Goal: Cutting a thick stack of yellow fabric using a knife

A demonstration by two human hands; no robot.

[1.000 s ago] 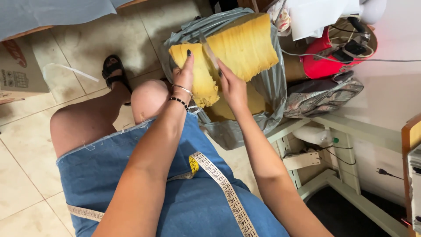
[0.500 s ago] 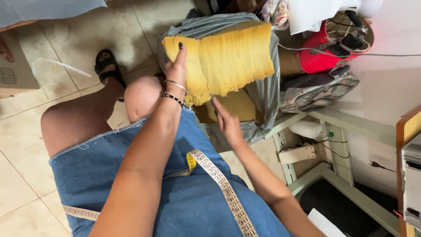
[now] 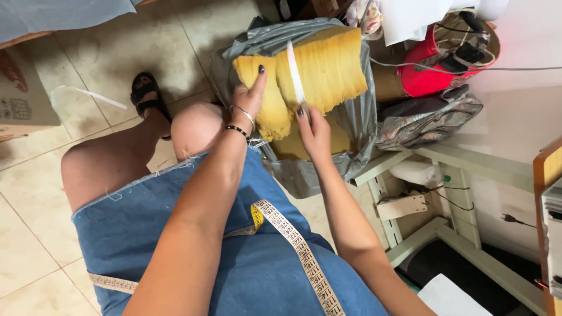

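A thick stack of yellow ribbed fabric (image 3: 328, 67) lies in a grey plastic bag (image 3: 357, 140) on the floor in front of my knee. My left hand (image 3: 250, 96), with bracelets on the wrist, grips the smaller left part of the stack (image 3: 269, 108) and pulls it aside. My right hand (image 3: 313, 126) holds a long, thin white strip or blade (image 3: 294, 70) upright in the gap between the two parts; I cannot tell which it is. A yellow measuring tape (image 3: 293, 240) lies across my blue denim skirt (image 3: 175, 246).
A red appliance with cables (image 3: 436, 67) and a patterned cloth bag (image 3: 427, 120) sit at the right of the plastic bag. A white table frame (image 3: 462, 193) stands lower right. A cardboard box (image 3: 23, 96) is at the left. My sandalled foot (image 3: 146, 96) rests on the tiled floor.
My right hand dropped below the fabric stack, then came back up with the white strip in the gap. The left part of the stack is now pulled away from the rest.
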